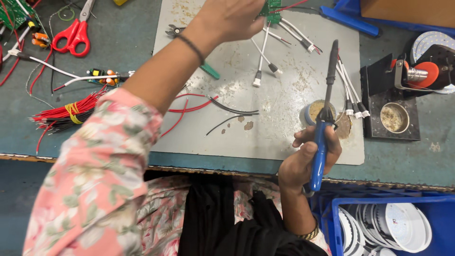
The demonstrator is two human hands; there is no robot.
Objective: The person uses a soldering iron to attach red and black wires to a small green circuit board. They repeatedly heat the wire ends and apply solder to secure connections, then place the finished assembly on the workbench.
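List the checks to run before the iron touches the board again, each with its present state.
1. Right hand grips the iron by its blue handle: ok.
2. Iron tip points away from both hands, up over the mat: ok.
3. Left hand holds the board steady: cannot tell, the board is mostly hidden at the frame edge.
4. White leads hang free of the tip: ok.
5. Flux tin within reach by the iron: ok.
6. Loose red and black wires off the work spot: not ok, they lie across the mat.
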